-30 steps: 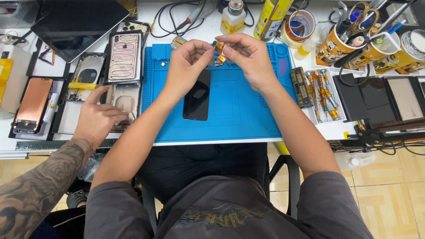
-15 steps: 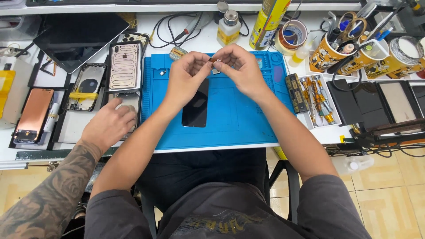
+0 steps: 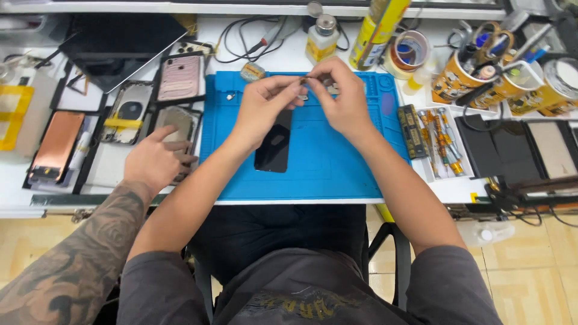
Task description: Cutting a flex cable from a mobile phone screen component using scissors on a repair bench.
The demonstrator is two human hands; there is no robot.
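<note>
Both hands pinch one tiny part above the blue mat [image 3: 337, 168].
Left hand [image 3: 262, 108] and right hand [image 3: 343, 102] grip a small, brownish, blurred part [image 3: 303, 80]; a black phone [image 3: 274, 147] lies on the mat.

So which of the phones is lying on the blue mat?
Only the black phone lies on the blue mat, just under the person's left hand. The pink one and copper one sit left of the mat.

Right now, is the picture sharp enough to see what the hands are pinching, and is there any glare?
Head view: evenly lit, soft shadows; left hand and right hand are in focus, but the small part between them is too tiny to identify; mild glare on the white bench; edges bend slightly.
</note>
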